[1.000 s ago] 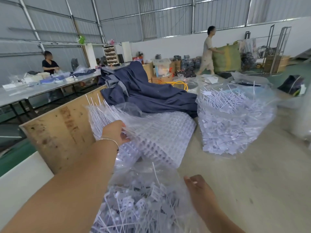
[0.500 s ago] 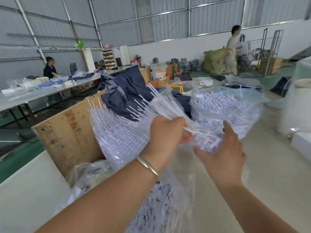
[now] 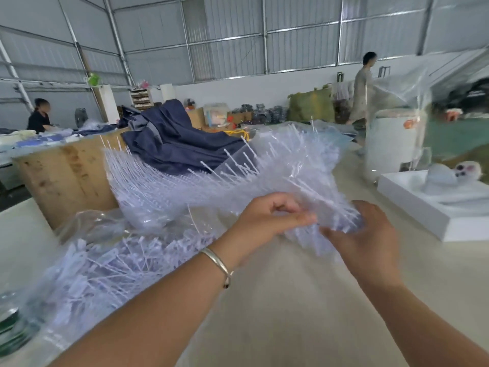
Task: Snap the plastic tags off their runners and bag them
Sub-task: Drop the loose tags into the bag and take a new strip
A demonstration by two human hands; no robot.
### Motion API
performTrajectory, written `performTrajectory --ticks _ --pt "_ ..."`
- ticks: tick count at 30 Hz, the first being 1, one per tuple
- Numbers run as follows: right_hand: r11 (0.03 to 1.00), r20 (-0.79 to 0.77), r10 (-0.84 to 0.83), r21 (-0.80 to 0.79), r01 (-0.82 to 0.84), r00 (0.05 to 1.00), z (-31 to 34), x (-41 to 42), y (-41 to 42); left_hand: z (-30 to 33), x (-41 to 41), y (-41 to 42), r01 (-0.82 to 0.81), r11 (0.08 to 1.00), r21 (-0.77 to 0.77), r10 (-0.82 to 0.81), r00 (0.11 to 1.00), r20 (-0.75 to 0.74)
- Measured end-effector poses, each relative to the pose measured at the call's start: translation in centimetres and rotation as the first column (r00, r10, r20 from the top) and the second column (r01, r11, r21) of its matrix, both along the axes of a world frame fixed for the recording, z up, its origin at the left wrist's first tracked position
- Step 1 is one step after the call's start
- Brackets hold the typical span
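A sheet of white plastic tags on their runners is held up over the table, its thin stems fanning up and away toward the far side. The left hand grips the sheet's near edge, fingers curled over it and thumb stretched out to the right along the plastic. The right hand meets the same edge just beside the left; its fingers are tucked in behind the blurred plastic, so it seems to hold the sheet, but how tightly they curl cannot be told. A silver bangle sits on the left wrist. To the lower left lies a clear bag holding a heap of loose tags and stems, touching the left forearm. Behind that, more tag sheets lean against a plywood board standing on edge at the table's left side. A dark blue cloth is piled beyond the board. On the right of the table sits a white tray with a small white plush toy on it, and a clear bag over a white roll stands behind the tray. In the background one person sits at a long table on the left and another person walks near green bundles at the back wall.
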State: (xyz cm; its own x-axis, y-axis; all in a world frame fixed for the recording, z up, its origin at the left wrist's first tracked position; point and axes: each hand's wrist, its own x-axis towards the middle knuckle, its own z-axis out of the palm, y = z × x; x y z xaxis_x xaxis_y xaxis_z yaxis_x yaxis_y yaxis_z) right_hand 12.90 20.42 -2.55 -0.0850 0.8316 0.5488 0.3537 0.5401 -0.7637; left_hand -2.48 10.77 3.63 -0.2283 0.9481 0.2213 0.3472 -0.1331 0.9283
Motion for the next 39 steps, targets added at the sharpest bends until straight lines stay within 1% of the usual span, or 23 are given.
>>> performTrajectory --ticks 1,3,4,5,6,8,10,11,13,14,16,18,20,21,23,24,25,27,29,31,33,36,39 --pt "1.0 -0.033 0.007 0.003 -0.006 0.999 -0.2 1.5 -0.4 -0.5 0.7 -0.5 0.024 1.0 -0.014 -0.024 1.0 0.004" --pt "1.0 -0.096 0.011 0.008 -0.01 0.995 -0.3 4.7 -1.4 -1.8 1.4 -1.9 0.009 0.993 -0.116 -0.006 1.0 0.027" --pt "1.0 -0.113 -0.006 0.009 0.007 0.994 -0.4 6.5 -2.2 -2.7 1.7 -3.1 -0.014 0.981 -0.191 0.033 0.995 0.098" --pt "1.0 -0.13 -0.025 0.011 0.027 0.991 -0.4 8.0 -2.8 -3.4 1.7 -4.2 -0.02 0.966 -0.258 0.078 0.973 0.218" --pt "0.999 -0.15 -0.039 0.015 0.041 0.988 -0.5 9.5 -3.5 -4.1 1.7 -5.4 -0.019 0.956 -0.292 0.129 0.923 0.361" --pt "0.998 -0.201 -0.057 0.006 0.059 0.978 -0.9 12.3 -5.0 -5.0 1.5 -8.0 -0.04 0.973 -0.229 0.182 0.745 0.642" --pt "0.999 -0.265 -0.042 -0.023 0.037 0.963 -1.5 14.6 -6.4 -5.5 1.5 -10.1 -0.059 0.994 -0.087 0.105 0.557 0.824" --pt "0.999 -0.296 -0.026 -0.041 0.015 0.955 -1.6 15.6 -7.2 -5.8 1.6 -10.9 -0.05 0.999 -0.016 0.039 0.491 0.87" --pt "0.996 -0.282 -0.041 -0.084 0.018 0.958 -2.3 17.5 -8.2 -6.3 2.2 -12.0 -0.003 0.998 0.057 -0.05 0.428 0.902" --pt "0.991 -0.219 -0.073 -0.122 0.047 0.973 -2.6 18.5 -8.4 -6.7 2.8 -12.3 0.013 0.999 0.029 -0.032 0.434 0.9" --pt "0.955 -0.136 -0.093 -0.291 0.05 0.986 -3.4 20.3 -8.8 -7.7 4.4 -12.7 -0.048 0.994 -0.095 0.106 0.497 0.861" --pt "0.906 -0.1 0.015 -0.419 -0.056 0.995 -3.8 21.6 -9.9 -8.8 5.7 -12.7 -0.184 0.962 -0.2 0.271 0.582 0.767" --pt "0.866 -0.15 0.157 -0.455 -0.209 0.976 -3.4 22.7 -11.0 -9.9 6.2 -12.9 -0.278 0.934 -0.223 0.354 0.652 0.67" --pt "0.802 -0.273 0.217 -0.498 -0.33 0.937 -2.9 23.4 -11.2 -10.3 6.1 -13.0 -0.312 0.926 -0.215 0.375 0.675 0.635" --pt "0.61 -0.579 0.225 -0.544 -0.577 0.784 -1.8 24.4 -11.0 -10.6 5.5 -13.5 -0.355 0.911 -0.21 0.408 0.697 0.589" --pt "0.547 -0.63 0.221 -0.552 -0.629 0.745 -1.3 24.5 -10.8 -10.6 5.1 -13.7 -0.36 0.907 -0.217 0.417 0.705 0.573" --pt "0.527 -0.618 0.231 -0.57 -0.631 0.751 -1.1 24.1 -10.6 -10.6 4.8 -14.0 -0.349 0.908 -0.231 0.418 0.723 0.55" --pt "0.559 -0.472 0.269 -0.634 -0.535 0.839 -1.9 22.6 -9.8 -10.6 4.6 -14.7 -0.324 0.907 -0.27 0.417 0.787 0.455" --pt "0.633 -0.348 0.162 -0.681 -0.367 0.924 -3.1 20.8 -9.2 -10.7 4.6 -15.2 -0.318 0.899 -0.302 0.417 0.833 0.363" --pt "0.707 -0.301 0.019 -0.67 -0.226 0.953 -4.7 19.6 -8.3 -10.7 4.6 -15.6 -0.285 0.9 -0.329 0.395 0.853 0.341" --pt "0.755 -0.261 -0.034 -0.639 -0.146 0.965 -5.8 19.3 -7.8 -10.5 4.5 -15.9 -0.317 0.886 -0.339 0.412 0.873 0.26" --pt "0.742 -0.194 -0.005 -0.659 -0.126 0.981 -5.7 20.5 -8.1 -10.2 3.5 -16.1 -0.508 0.812 -0.288 0.549 0.832 0.078" --pt "0.691 -0.059 0.111 -0.713 -0.119 0.992 -4.4 22.9 -8.3 -10.0 2.1 -16.2 -0.652 0.734 -0.189 0.65 0.756 -0.08"
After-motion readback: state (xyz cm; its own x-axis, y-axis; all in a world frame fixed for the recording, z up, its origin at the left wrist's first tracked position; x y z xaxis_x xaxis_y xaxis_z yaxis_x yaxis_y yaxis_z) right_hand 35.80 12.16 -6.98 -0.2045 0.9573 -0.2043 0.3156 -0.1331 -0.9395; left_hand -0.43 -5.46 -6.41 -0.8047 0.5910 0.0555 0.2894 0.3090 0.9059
